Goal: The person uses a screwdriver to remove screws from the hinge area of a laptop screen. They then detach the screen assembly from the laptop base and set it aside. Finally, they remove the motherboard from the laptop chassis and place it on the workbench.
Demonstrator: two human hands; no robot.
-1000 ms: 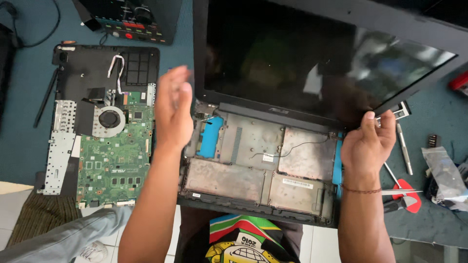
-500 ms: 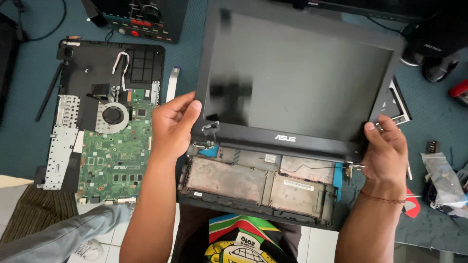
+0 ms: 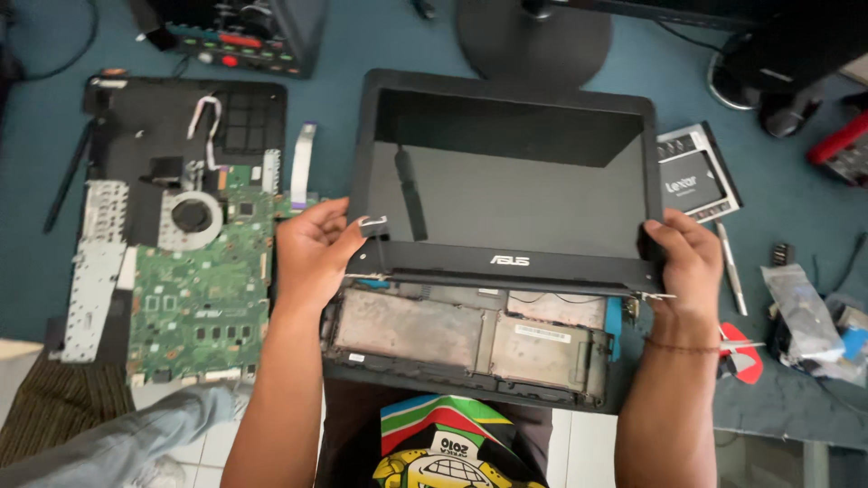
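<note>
The laptop screen panel [image 3: 506, 172], a dark lid in a black bezel, lies tilted back over the opened laptop base [image 3: 470, 339] on the blue mat [image 3: 778, 226], its lower edge just above the dusty inner tray. The left hand [image 3: 312, 253] is clamped on the lower left corner by the bare metal hinge [image 3: 371, 221]; the right hand [image 3: 687, 262] grips the lower right corner. A thin cable seems to run along the base under the lid, so a pull could snag it. To the left lies the green motherboard [image 3: 203, 289], to the right a cased drive [image 3: 696, 176], near enough to be knocked
</note>
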